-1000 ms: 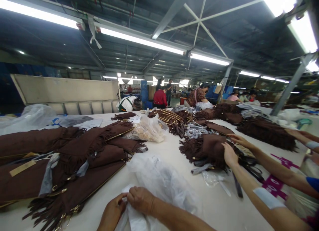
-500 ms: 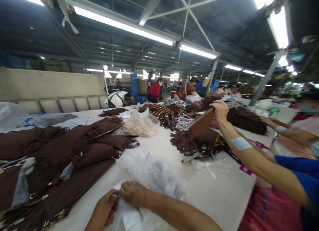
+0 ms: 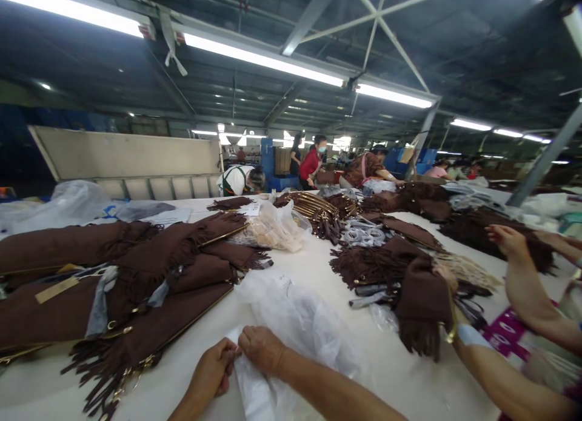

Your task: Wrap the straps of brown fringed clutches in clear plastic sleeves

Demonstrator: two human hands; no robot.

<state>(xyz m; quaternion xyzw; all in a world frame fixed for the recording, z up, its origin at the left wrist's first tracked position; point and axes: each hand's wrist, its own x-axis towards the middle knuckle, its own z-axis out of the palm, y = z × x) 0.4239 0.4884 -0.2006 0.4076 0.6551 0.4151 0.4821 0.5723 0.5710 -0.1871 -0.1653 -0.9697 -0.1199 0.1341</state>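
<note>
We position our left hand (image 3: 213, 372) and right hand (image 3: 262, 350) at the near edge of the white counter (image 3: 313, 266), fingertips meeting. The right hand is closed in a pinch, gripping the edge of a crumpled, translucent white plastic bag (image 3: 302, 318). The left thumb and fingers are drawn together beside it; we cannot tell whether they also grip the film. The bag spreads across the counter beyond our hands, and a flatter white strip of it hangs below the right hand.

To our left, we note overlapping dark brown fabric pieces with fringes and gold-coloured edging (image 3: 177, 315); a flat tan tag (image 3: 57, 289) lies on them. Beyond the bag rests a clear plastic bag with pale beige contents (image 3: 275, 227). To our right, a co-worker's hand (image 3: 445, 277) holds a dark brown fringed fabric piece (image 3: 422, 297), tilted over the counter's surface.
</note>
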